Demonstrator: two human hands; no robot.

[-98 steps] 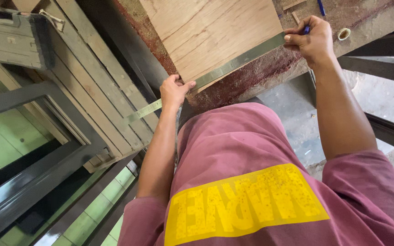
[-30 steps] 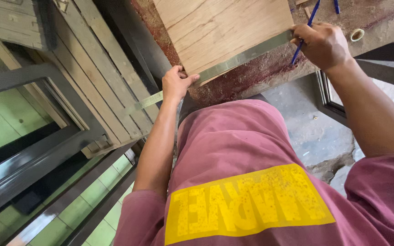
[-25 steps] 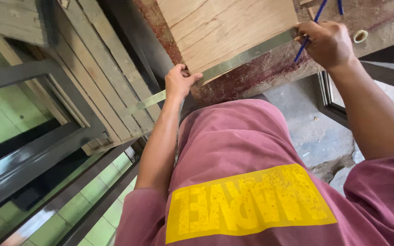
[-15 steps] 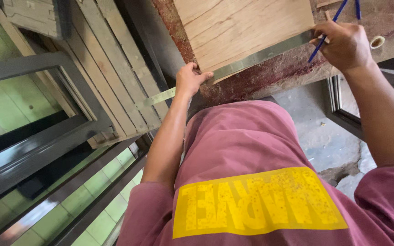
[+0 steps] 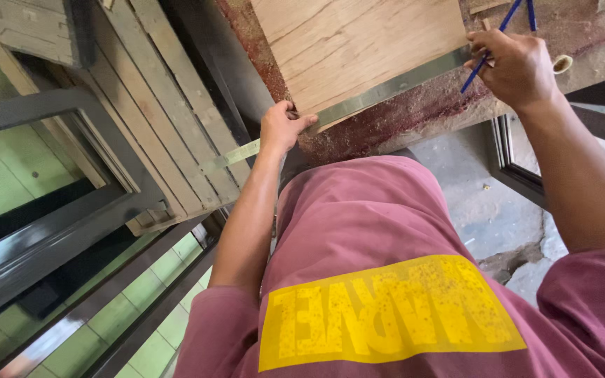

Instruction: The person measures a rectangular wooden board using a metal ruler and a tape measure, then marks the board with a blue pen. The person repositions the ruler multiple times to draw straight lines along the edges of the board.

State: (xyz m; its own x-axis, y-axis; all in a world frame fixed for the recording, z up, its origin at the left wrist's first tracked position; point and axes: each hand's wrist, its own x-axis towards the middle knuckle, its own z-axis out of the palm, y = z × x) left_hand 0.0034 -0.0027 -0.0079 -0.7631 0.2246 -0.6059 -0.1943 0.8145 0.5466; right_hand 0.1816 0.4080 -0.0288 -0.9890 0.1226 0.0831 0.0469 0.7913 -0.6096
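Along the pale plywood board's (image 5: 358,49) lower edge at upper centre, the long metal ruler (image 5: 386,89) is lying pinned by the left hand (image 5: 283,127), while the right hand (image 5: 519,66), seemingly pinching a blue pencil (image 5: 488,43), is now sitting lower in frame than before.

Stacked wooden planks (image 5: 155,105) left of sawdust-strewn bench (image 5: 414,122); dark metal frames (image 5: 43,231) over green tiled floor (image 5: 148,329); cracked grey concrete (image 5: 484,217) lower right
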